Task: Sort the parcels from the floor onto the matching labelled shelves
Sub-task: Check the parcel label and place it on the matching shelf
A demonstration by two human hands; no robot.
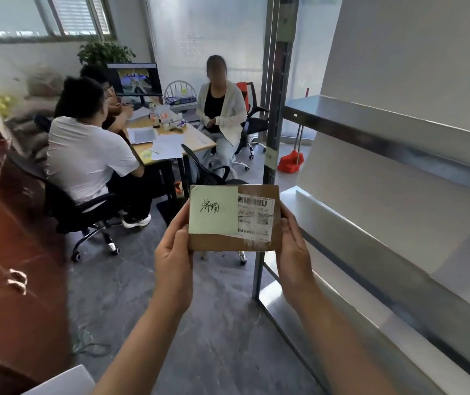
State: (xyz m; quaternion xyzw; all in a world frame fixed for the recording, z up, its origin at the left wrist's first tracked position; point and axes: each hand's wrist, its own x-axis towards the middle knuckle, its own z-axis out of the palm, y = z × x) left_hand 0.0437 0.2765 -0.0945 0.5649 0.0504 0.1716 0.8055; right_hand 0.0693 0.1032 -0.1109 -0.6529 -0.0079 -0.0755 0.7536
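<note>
A flat brown cardboard parcel point(234, 218) is held up at chest height, just left of the metal shelves point(385, 218). The left hand point(174, 259) grips its left edge and the right hand point(295, 246) its right edge. A pale green note point(214, 210) with black handwriting covers the parcel's upper left; beside it sits a white barcode label point(255, 218), torn and smudged. The handwriting and print are too blurred to read. Most fingers are hidden behind the cardboard, and the shelves run out of frame.
</note>
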